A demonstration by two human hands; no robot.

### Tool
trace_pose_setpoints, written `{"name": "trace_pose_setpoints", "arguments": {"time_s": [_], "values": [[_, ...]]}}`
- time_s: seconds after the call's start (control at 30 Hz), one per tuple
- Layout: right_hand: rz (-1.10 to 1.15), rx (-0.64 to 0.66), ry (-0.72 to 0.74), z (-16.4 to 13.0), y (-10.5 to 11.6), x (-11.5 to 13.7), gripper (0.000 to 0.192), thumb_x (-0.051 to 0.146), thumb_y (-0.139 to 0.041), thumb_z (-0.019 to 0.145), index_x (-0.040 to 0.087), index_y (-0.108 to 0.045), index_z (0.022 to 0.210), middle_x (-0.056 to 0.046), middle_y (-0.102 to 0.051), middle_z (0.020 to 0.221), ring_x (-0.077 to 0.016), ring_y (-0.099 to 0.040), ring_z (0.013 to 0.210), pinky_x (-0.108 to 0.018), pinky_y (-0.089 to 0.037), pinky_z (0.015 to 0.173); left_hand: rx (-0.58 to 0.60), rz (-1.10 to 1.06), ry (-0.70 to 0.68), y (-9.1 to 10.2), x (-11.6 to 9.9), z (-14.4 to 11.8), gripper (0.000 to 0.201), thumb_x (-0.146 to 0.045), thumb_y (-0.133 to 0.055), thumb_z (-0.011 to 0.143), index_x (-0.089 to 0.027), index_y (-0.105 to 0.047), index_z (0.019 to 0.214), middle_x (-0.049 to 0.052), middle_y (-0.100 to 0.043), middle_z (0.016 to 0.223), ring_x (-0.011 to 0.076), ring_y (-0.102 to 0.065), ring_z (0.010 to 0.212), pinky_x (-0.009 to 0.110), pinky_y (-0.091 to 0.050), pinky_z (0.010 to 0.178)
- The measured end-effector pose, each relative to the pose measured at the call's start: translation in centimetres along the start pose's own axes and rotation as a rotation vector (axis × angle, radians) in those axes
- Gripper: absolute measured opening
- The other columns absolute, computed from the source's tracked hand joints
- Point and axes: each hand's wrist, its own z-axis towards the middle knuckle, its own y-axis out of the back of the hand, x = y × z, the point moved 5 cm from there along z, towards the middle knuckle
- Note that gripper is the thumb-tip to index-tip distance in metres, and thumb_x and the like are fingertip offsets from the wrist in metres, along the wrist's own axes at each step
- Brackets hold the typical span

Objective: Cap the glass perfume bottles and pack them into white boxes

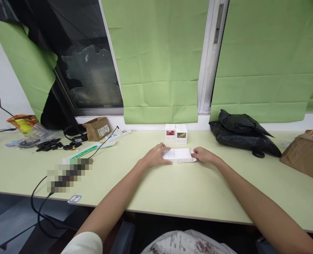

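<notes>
A flat white box (pixel 181 154) with fine print on its top lies on the table between my hands. My left hand (pixel 156 155) grips its left end, thumb along the near side and fingers at the far side. At the right end, flaps stick out, and the curled fingers of my right hand (pixel 202 155) pinch at them; my fingertips are partly hidden there. Just behind stand several small white boxes in a cluster, one with a red picture (pixel 170 133) on its front and one with a yellow picture (pixel 182 135).
Black plastic bags (pixel 243 135) and a brown paper package (pixel 306 155) lie on the right. Leftward are an opened cardboard box (pixel 96 129), a white power strip (pixel 120 133), black small parts (pixel 50 144) and a cable (pixel 37 201) hanging over the table's front edge.
</notes>
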Motion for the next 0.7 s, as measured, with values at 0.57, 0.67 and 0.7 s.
{"name": "trace_pose_setpoints", "arguments": {"time_s": [0.57, 0.67, 0.7], "values": [[-0.162, -0.286, -0.052, 0.0, 3.1, -3.0, 0.018, 0.031, -0.066, 0.083, 0.023, -0.061, 0.099, -0.003, -0.072, 0.084, -0.0194, -0.062, 0.075, -0.027, -0.035, 0.063, -0.349, -0.201, 0.188, 1.4, 5.3, -0.2, 0.085, -0.062, -0.073, 0.085, -0.024, -0.042, 0.155, 0.013, -0.045, 0.143, 0.0311, -0.05, 0.136, 0.043, -0.041, 0.116], [-0.145, -0.271, 0.038, -0.1, 2.9, -2.3, 0.004, 0.024, -0.06, 0.085, 0.022, -0.063, 0.087, -0.003, -0.072, 0.083, -0.0194, -0.063, 0.078, -0.028, -0.037, 0.066, -0.448, -0.328, 0.304, 0.8, 6.7, 0.0, 0.077, -0.061, -0.075, 0.084, -0.023, -0.047, 0.145, 0.014, -0.051, 0.14, 0.0305, -0.053, 0.132, 0.044, -0.044, 0.11], [-0.138, -0.267, 0.056, -0.1, 2.8, -2.2, 0.006, 0.023, -0.058, 0.085, 0.022, -0.064, 0.086, -0.003, -0.072, 0.083, -0.0195, -0.063, 0.079, -0.028, -0.038, 0.067, -0.469, -0.369, 0.349, 0.6, 7.2, 0.0, 0.077, -0.062, -0.075, 0.084, -0.022, -0.047, 0.144, 0.015, -0.054, 0.14, 0.0306, -0.054, 0.131, 0.043, -0.046, 0.107]]}}
